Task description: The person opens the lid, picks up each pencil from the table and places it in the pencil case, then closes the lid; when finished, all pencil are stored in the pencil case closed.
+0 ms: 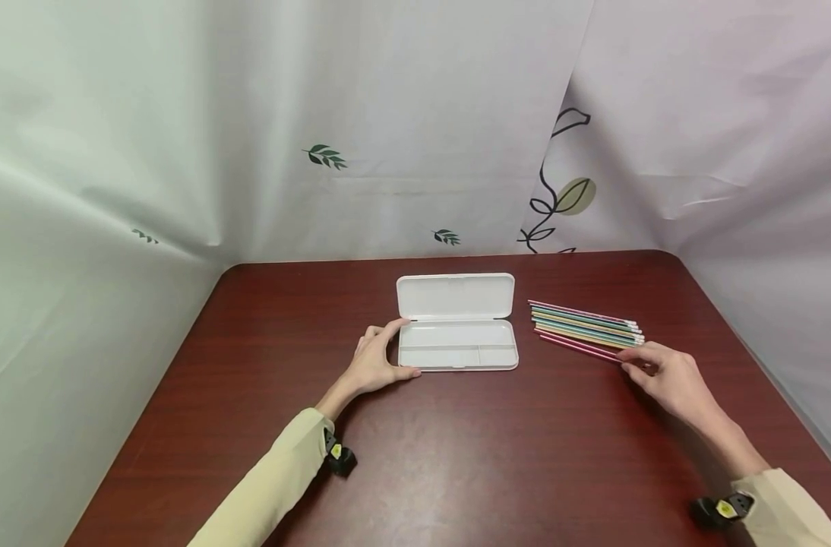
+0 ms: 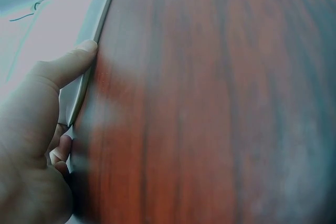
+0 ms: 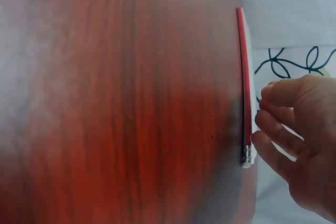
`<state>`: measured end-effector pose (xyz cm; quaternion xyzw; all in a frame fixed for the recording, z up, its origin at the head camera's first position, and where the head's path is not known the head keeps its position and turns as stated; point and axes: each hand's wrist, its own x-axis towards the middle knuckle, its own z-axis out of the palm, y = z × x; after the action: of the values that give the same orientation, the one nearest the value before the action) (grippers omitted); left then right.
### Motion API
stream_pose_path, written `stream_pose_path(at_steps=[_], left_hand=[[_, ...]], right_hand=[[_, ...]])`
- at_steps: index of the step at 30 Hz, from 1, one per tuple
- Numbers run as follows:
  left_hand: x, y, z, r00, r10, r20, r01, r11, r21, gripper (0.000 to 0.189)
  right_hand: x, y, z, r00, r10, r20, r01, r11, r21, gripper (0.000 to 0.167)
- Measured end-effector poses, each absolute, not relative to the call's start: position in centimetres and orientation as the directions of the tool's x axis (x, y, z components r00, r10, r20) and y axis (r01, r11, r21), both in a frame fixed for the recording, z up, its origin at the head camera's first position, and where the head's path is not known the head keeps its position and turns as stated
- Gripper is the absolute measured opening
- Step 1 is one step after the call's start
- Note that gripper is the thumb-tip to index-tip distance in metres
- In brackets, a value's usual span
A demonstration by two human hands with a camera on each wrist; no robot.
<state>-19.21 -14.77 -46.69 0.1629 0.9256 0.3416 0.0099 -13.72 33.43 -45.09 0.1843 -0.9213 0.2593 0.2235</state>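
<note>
- One white case (image 1: 450, 334) lies on the table (image 1: 456, 456) and serves as the landmark. Its long side faces the person.
- Lid (image 1: 456, 296): raised, along the rear edge of the case.
- Compartments: one long compartment at the rear of the case; the front strip is divided into a longer left part and a shorter right part.
- Left hand (image 1: 376, 363): clamped on the left end of the case, thumb against the front edge, fingers at the rear left corner.
- Pencils (image 1: 582, 325): a slanting row on the table, right of the case, white eraser ends farthest from it. Colours include pink, green, blue and yellow.
- Red pencil (image 3: 244, 77): on the near side of the row, right of the case, lying on the table.
- Right hand (image 1: 668, 380): well to the right of the case, fingers bent, fingertips just beside the eraser end of the red pencil. Whether they pinch it cannot be told.
- Pale cloth (image 1: 422, 91): hangs behind the case, printed with leaves.
</note>
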Motion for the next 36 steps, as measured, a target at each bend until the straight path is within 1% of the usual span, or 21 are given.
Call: stream_pose_path(at_steps=[5, 13, 19, 24, 36], left_hand=[[-19.27, -14.83, -46.89, -0.949, 0.305, 0.083, 0.286, 0.716, 0.637, 0.091], [-19.22, -14.78, -46.95, -0.951, 0.3, 0.08, 0.28, 0.718, 0.638, 0.09], [-19.27, -14.78, -46.99, -0.951, 0.297, 0.084, 0.281, 0.723, 0.631, 0.091], [-19.33, -14.81, -47.17, -0.951, 0.296, 0.093, 0.287, 0.725, 0.626, 0.091], [-19.23, -14.74, -47.01, -0.95, 0.295, 0.103, 0.292, 0.721, 0.629, 0.09]], right_hand=[[-13.86, 33.5, -45.35, -0.831, -0.238, 0.504, -0.459, 0.804, -0.377, 0.027], [-13.92, 33.62, -45.28, -0.859, -0.242, 0.45, -0.425, 0.828, -0.366, 0.025], [-13.92, 33.61, -45.44, -0.861, -0.243, 0.446, -0.417, 0.841, -0.345, 0.024], [-13.83, 33.55, -45.53, -0.873, -0.251, 0.418, -0.405, 0.85, -0.337, 0.023], [-14.1, 33.43, -45.49, -0.871, -0.255, 0.419, -0.399, 0.866, -0.302, 0.023]])
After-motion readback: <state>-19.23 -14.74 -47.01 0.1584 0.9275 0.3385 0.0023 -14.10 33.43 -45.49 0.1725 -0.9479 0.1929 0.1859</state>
